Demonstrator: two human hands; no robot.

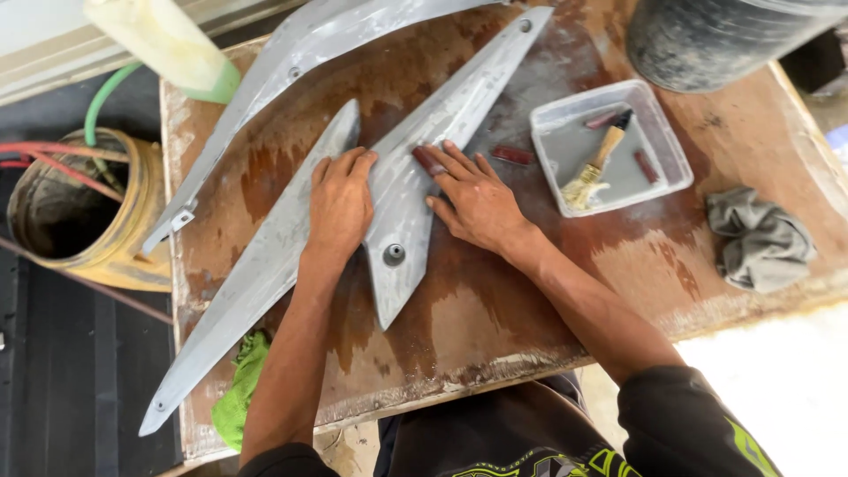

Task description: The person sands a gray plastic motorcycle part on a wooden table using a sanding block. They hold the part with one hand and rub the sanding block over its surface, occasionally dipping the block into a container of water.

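I'm seeing the long grey pointed plastic panel [424, 168] lying flat on the wet brown wooden board [530, 291], and I'm taking that panel as my landmark. The left hand [340, 201] is pressing palm-down on the panel's left edge, fingers together and flat, bridging onto the second grey pointed panel [265, 256] that is lying just beside it on the left. The right hand [473, 199] is resting on the panel's right side, fingers slightly spread, and the fingertips are pinning a small dark red sanding block [429, 161] against the panel surface; I'm reading that as a press rather than a full grasp. A third grey curved panel [291, 79] is lying beyond the landmark panel, toward the far left corner of the board. To the right of the panel I'm seeing a clear rectangular plastic tray [664, 141] holding grey water, a wooden-handled bristle brush [596, 163] and some more red pieces. Another red piece [512, 155] is sitting on the board between panel and tray. Further right, a crumpled grey rag [760, 240] is lying on the board. Left of the panel, off the board, a yellow dirty bucket [88, 212] is standing, with a green hose [102, 102] running over it. A green cloth [240, 389] is hanging at the board's near edge, below the second panel.
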